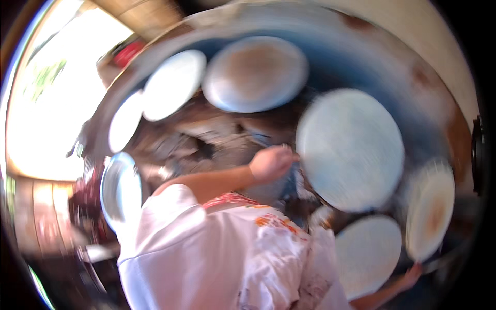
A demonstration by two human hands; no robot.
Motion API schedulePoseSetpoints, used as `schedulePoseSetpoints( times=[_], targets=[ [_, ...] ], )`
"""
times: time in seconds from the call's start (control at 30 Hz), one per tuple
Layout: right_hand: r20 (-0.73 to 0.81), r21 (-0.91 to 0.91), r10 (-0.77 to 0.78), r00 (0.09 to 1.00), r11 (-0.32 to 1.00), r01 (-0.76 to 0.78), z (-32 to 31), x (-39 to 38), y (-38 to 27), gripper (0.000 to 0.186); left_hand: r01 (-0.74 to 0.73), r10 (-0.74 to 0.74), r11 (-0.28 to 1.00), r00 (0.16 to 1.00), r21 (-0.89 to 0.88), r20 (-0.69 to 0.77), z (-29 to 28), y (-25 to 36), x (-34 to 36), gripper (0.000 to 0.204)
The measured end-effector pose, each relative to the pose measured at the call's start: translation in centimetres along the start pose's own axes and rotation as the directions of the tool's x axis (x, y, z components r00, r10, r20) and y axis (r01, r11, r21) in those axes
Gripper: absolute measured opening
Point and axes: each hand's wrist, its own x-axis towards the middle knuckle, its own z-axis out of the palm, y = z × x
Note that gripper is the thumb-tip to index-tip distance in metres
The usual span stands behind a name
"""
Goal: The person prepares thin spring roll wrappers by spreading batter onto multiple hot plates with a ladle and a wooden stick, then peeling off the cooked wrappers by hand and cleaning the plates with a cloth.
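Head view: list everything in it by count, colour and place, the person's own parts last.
Large disc: one, pale blue-white, right of centre
Brown-spotted disc: one, off-white, far right
Lower disc: one, off-white, lower right
Brown-centred disc: one, whitish edge, top centre
White discs: two, upper left
Blue-rimmed round piece: one, whitish, left
Curved wall: one, grey-blue with brown patches, behind the discs
Blurred rubble-like mass: brown-grey, centre
Bright opening: one, white, left
Red item: one, upper left, too blurred to identify
Garment: white, red-orange pattern, lower centre
Left hand: one, beside the large disc, contact unclear
Right hand: one, near the brown-spotted disc's lower edge
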Motion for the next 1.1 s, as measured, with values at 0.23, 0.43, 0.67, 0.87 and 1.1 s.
schedulePoseSetpoints(
  times=[0.23,0.43,0.67,0.87,1.1],
  targets=[
    [0.494,0.259,-0.480,0.725,0.877,0.404,17.6,-25.5,-24.7,0.020,0.964,-0.897,0.053,0.161,0.262,-0.411,-3.6,-20.8,-44.1,0.046],
    [0.865,0.478,-0.475,-0.160,0.685,0.550,38.8,-72.3,-41.7,0.022,0.835,-0.819,-0.440,-0.524,-0.330,-0.233,-10.8,-39.7,-64.5,0.059],
    [0.630,0.775,-0.206,-0.749,0.110,0.622,50.9,-112.7,-43.4,0.038,0.853,-0.929,-0.306,-0.365,-0.423,-0.065,-4.0,-39.3,-70.8,0.044],
    [0.583,0.753,-0.065,-0.810,-0.330,0.569,55.6,-129.5,-42.8,0.029,0.385,-0.835,-0.417,-0.520,-0.823,0.180,-12.1,-35.9,-79.8,0.061],
    [0.692,0.695,-0.071,-0.718,-0.206,0.689,53.1,-131.3,-43.5,0.047,-0.141,-0.852,-0.191,-0.467,-0.971,0.235,-11.2,-43.6,-81.9,0.061]
  ],
)
